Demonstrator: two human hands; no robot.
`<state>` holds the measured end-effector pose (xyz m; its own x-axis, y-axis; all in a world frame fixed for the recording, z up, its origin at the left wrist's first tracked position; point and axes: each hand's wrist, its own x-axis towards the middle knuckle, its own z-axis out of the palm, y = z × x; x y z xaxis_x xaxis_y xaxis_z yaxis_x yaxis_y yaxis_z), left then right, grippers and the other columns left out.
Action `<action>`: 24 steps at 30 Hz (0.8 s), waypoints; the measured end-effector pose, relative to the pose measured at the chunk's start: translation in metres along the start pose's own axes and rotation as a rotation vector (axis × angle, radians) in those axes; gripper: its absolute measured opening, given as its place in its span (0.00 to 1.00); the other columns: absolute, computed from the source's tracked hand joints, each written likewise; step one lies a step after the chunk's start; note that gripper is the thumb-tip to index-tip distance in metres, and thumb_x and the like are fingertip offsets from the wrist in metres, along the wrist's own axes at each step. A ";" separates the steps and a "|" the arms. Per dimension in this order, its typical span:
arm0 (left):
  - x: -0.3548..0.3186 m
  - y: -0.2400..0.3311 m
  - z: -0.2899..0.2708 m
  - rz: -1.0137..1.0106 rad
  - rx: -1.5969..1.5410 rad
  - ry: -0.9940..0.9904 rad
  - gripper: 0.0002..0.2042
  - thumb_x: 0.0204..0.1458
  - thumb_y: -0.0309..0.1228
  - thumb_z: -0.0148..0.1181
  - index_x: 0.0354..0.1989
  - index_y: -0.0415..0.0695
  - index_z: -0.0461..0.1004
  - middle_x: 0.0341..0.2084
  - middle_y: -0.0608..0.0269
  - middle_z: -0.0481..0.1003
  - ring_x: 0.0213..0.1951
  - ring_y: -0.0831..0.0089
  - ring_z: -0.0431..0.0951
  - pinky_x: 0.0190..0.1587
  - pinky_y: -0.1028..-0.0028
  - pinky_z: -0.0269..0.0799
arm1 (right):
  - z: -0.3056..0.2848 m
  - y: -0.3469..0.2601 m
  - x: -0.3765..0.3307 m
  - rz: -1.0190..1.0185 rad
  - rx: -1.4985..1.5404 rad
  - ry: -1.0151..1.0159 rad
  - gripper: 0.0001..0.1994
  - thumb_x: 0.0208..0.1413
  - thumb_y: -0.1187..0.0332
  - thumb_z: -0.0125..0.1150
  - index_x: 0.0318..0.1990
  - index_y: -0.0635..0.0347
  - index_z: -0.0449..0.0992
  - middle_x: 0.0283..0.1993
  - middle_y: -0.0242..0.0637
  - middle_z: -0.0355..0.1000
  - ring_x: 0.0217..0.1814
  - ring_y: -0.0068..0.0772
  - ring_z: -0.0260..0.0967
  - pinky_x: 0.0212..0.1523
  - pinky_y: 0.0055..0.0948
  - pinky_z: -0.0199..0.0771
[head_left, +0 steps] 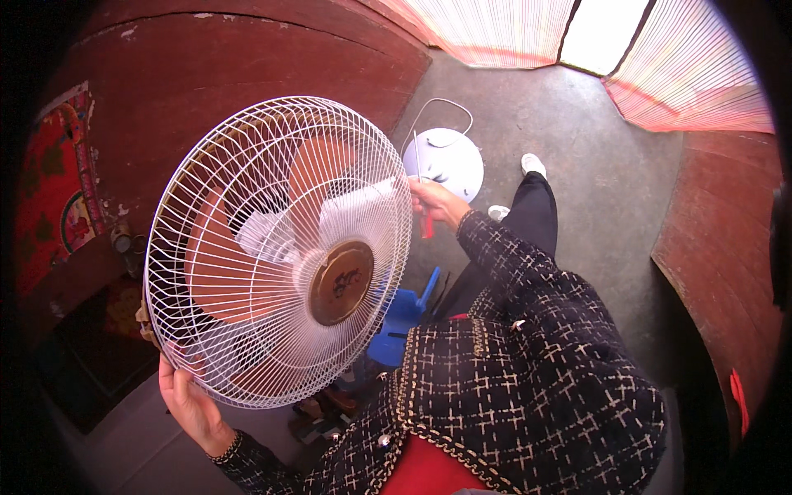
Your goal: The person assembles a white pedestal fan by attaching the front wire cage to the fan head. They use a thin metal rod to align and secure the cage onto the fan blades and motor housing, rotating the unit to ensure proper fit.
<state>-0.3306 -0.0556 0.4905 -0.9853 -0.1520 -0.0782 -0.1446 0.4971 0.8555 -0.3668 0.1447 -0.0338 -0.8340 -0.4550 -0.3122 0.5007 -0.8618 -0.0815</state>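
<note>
A fan head with a white wire cage (272, 165) and a brown centre badge (341, 283) fills the left half of the view, tilted. Translucent orange-brown blades show behind the wires. My left hand (194, 406) grips the cage's lower left rim, its fingers partly behind it. At the cage's right edge, my right hand (443, 202) is closed on a screwdriver with a red handle (426, 224) and a thin shaft pointing up. Whether those fingers also touch the rim, I cannot tell. Beyond that hand, a white round fan base (462, 157) lies on the floor.
A pale cable (450, 101) loops from the base over the grey concrete floor (615, 190). Below the fan stands a blue plastic seat (396, 318). Dark red walls (247, 58) rise on both sides, and striped curtains (693, 74) hang at the far end.
</note>
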 end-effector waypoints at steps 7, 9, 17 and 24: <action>0.005 0.003 0.007 0.002 0.030 0.000 0.20 0.52 0.22 0.54 0.55 0.30 0.65 0.47 0.55 0.74 0.46 0.71 0.75 0.50 0.72 0.69 | 0.008 0.002 -0.003 -0.079 -0.044 0.093 0.09 0.64 0.60 0.53 0.38 0.54 0.72 0.19 0.18 0.59 0.17 0.10 0.53 0.15 0.14 0.55; 0.004 0.000 0.006 0.003 0.016 0.007 0.20 0.52 0.22 0.54 0.55 0.30 0.66 0.46 0.55 0.74 0.46 0.71 0.75 0.50 0.72 0.70 | 0.015 -0.001 -0.007 -0.112 -0.005 0.067 0.08 0.64 0.61 0.52 0.38 0.54 0.72 0.20 0.18 0.60 0.17 0.10 0.53 0.15 0.13 0.55; 0.003 0.004 0.008 0.004 0.012 0.004 0.19 0.53 0.20 0.51 0.55 0.31 0.66 0.46 0.56 0.75 0.45 0.72 0.76 0.49 0.73 0.72 | 0.003 0.007 0.011 -0.147 -0.027 -0.018 0.08 0.64 0.61 0.52 0.44 0.52 0.72 0.21 0.18 0.59 0.18 0.10 0.52 0.17 0.13 0.55; 0.001 0.007 0.015 -0.021 0.022 0.018 0.22 0.45 0.16 0.45 0.53 0.30 0.67 0.44 0.57 0.74 0.42 0.75 0.75 0.48 0.76 0.71 | 0.014 0.004 0.005 -0.119 -0.100 0.068 0.10 0.66 0.60 0.49 0.46 0.54 0.72 0.23 0.19 0.59 0.18 0.11 0.52 0.16 0.13 0.57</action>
<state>-0.3341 -0.0396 0.4890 -0.9803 -0.1776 -0.0870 -0.1676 0.5123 0.8423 -0.3725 0.1361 -0.0228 -0.8728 -0.3322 -0.3576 0.4230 -0.8804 -0.2143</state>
